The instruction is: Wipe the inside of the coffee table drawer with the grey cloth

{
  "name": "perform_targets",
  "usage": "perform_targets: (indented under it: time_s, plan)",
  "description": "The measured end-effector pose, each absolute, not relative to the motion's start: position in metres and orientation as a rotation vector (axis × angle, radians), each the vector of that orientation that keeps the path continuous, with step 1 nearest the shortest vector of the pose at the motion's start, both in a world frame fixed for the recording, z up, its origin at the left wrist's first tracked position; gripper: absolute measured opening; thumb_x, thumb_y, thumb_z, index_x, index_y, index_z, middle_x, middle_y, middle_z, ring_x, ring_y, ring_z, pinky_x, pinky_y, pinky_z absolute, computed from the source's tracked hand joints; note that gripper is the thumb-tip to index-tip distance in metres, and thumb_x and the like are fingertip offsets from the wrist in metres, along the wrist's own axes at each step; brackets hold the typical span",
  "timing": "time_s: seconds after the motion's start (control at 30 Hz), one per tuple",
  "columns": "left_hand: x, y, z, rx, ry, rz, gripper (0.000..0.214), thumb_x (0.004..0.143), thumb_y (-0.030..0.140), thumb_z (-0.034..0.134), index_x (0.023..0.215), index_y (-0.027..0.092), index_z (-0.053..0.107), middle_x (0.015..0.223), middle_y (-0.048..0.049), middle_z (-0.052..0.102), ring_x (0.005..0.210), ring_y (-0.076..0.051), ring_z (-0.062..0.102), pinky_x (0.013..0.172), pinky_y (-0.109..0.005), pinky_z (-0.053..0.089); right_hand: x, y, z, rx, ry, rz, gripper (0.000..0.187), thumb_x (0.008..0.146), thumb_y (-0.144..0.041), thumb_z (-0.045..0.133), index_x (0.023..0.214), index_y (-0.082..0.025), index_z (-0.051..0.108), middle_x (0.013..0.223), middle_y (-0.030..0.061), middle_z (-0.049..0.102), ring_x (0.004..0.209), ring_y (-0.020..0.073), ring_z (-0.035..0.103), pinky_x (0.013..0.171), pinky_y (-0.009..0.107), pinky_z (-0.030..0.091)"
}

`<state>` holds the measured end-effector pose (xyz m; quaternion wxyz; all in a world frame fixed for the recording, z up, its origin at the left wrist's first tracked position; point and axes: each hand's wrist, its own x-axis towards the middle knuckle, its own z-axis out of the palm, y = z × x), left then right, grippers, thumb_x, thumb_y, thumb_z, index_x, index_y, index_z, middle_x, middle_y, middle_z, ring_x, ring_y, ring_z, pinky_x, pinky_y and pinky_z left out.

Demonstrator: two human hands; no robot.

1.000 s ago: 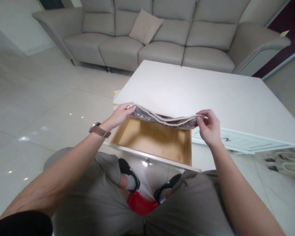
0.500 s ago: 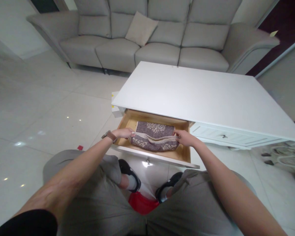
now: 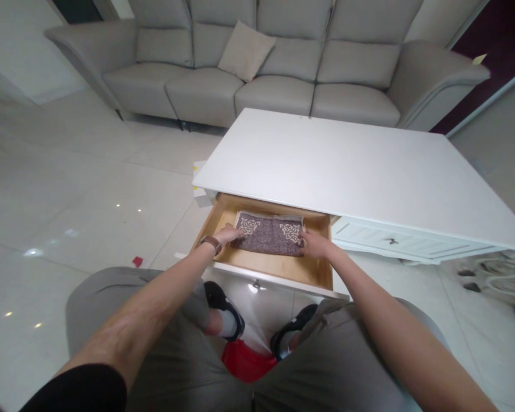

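Note:
A brown-purple towel (image 3: 269, 239) with cream scroll patterns lies folded into a flat rectangle inside the pulled-out wooden drawer (image 3: 278, 273). At the towel's left end is my left hand (image 3: 228, 234), its fingers closed on the edge; a brown-strapped watch (image 3: 211, 244) is on that wrist. My right hand (image 3: 315, 245) grips the opposite end, with thumb and fingers at the towel's right edge. The undersides of both grips are hidden.
The drawer belongs to a white coffee table (image 3: 352, 166), which has a closed drawer (image 3: 412, 237) on the right. Behind it stands a grey sofa (image 3: 278, 94) with a beige cushion (image 3: 246, 50). Below the drawer are my feet and a red item (image 3: 246, 360).
The towel's near flap, held up along its edge before, now lies folded over toward the back of the drawer. Both hands have stayed at the towel's ends, my left shifting slightly right.

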<state>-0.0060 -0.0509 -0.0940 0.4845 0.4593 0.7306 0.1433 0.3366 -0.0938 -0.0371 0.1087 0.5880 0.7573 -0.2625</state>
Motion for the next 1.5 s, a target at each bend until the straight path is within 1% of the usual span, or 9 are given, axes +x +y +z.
perform_targets:
  time_s: [0.17,0.33,0.53,0.8,1.07,1.2,1.3,1.4,1.5]
  plan:
    - [0.0,-0.053,-0.107,1.025,1.784,0.287,0.033,0.055,0.026,0.086,0.078,0.016,0.064,0.07,-0.0089,0.07,0.08,-0.027,0.069,0.063,-0.032,0.052,0.337,-0.097,-0.041,1.636,2.21,-0.821,0.038,0.085,-0.032,0.068,0.12,-0.019,0.067,0.123,0.0144,0.066,0.108,0.0273,0.066,0.091,0.032,0.048]
    - [0.007,-0.05,-0.107,0.953,1.798,0.387,0.033,0.047,0.016,0.087,0.067,0.018,0.062,0.061,-0.0048,0.066,0.082,-0.029,0.07,0.065,-0.033,0.052,0.335,-0.096,-0.037,1.63,2.228,-0.776,0.037,0.086,-0.035,0.067,0.119,-0.018,0.068,0.122,0.0145,0.068,0.106,0.0278,0.066,0.088,0.033,0.048]
    - [0.025,-0.053,-0.088,0.796,1.574,0.55,0.033,0.057,0.027,0.087,0.076,0.018,0.062,0.072,-0.0057,0.071,0.08,-0.021,0.069,0.07,-0.029,0.056,0.336,-0.096,-0.037,1.598,2.238,-0.784,0.041,0.085,-0.033,0.067,0.123,-0.019,0.066,0.123,0.0145,0.068,0.107,0.0275,0.065,0.089,0.033,0.047]
    - [0.079,-0.068,-0.024,0.68,1.172,0.829,0.027,0.069,0.023,0.072,0.094,0.02,0.065,0.091,-0.0034,0.073,0.083,-0.017,0.068,0.077,-0.031,0.057,0.307,-0.111,-0.026,1.678,2.744,-1.083,0.095,0.072,-0.035,0.079,0.155,-0.021,0.033,0.152,0.0166,0.043,0.134,0.0304,0.048,0.111,0.043,0.039]
    - [0.124,-0.094,0.037,1.525,1.045,0.924,0.017,0.081,0.028,0.063,0.092,0.018,0.071,0.109,-0.0091,0.07,0.107,-0.026,0.061,0.102,-0.04,0.045,0.273,-0.124,0.013,2.272,2.933,-1.319,0.066,0.087,-0.022,0.051,0.152,-0.022,0.039,0.144,0.0111,0.058,0.127,0.0253,0.057,0.11,0.042,0.043]
    - [0.111,-0.095,0.031,1.411,0.852,0.889,0.028,0.08,0.028,0.065,0.107,0.02,0.069,0.121,-0.0094,0.069,0.117,-0.026,0.059,0.107,-0.04,0.042,0.281,-0.117,0.017,2.677,2.776,-1.465,0.038,0.095,-0.039,0.049,0.121,-0.016,0.065,0.121,0.0129,0.071,0.112,0.0272,0.064,0.105,0.043,0.047]
    - [0.097,-0.091,0.003,1.116,1.037,0.928,0.044,0.076,0.022,0.065,0.12,0.021,0.059,0.131,-0.0128,0.062,0.121,-0.025,0.058,0.099,-0.037,0.046,0.285,-0.11,0.022,2.928,2.639,-1.648,0.041,0.094,-0.05,0.053,0.107,-0.015,0.069,0.115,0.0135,0.073,0.112,0.028,0.064,0.106,0.044,0.047]
    - [0.087,-0.09,-0.026,0.898,1.292,0.866,0.066,0.067,0.019,0.072,0.13,0.021,0.051,0.144,-0.0164,0.052,0.129,-0.026,0.052,0.099,-0.036,0.045,0.292,-0.104,0.039,3.032,2.532,-2.028,0.044,0.09,-0.053,0.058,0.115,-0.017,0.066,0.119,0.0112,0.072,0.114,0.0264,0.065,0.104,0.044,0.049]
    - [0.084,-0.093,-0.042,0.659,1.171,0.779,0.061,0.07,0.03,0.076,0.126,0.02,0.055,0.136,-0.0138,0.061,0.126,-0.027,0.056,0.101,-0.038,0.045,0.309,-0.096,0.067,3.04,2.215,-2.81,0.046,0.09,-0.051,0.059,0.123,-0.018,0.062,0.119,0.0091,0.071,0.11,0.0229,0.067,0.099,0.043,0.054]
